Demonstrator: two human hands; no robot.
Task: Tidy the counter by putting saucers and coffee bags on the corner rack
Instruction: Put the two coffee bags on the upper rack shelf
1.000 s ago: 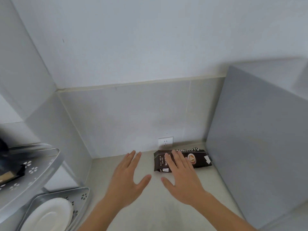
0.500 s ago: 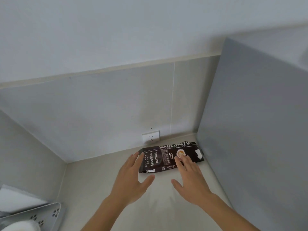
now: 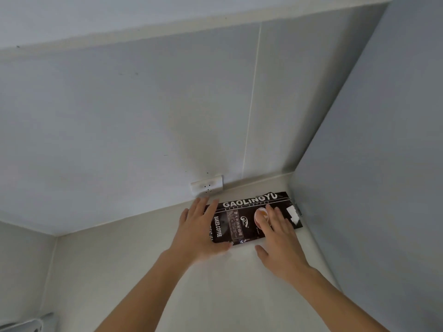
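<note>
1. Head view: the coffee bag (image 3: pixel 242 220) lies flat on the counter (image 3: pixel 148 271), in the far right corner
2. Your left hand (image 3: pixel 200 232) and right hand (image 3: pixel 279 238) rest on it, fingers spread, nothing gripped
3. You are at the pick-up step; next, close both hands around its ends

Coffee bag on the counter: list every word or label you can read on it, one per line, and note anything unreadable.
"GAOLINGYU": large white letters along the far edge of the coffee bag.
"BAKED.COFFEE": white, running sideways beside the left hand.
Small print in the centre panel: too small to read.
Line beneath "GAOLINGYU": too blurred to read.
</note>
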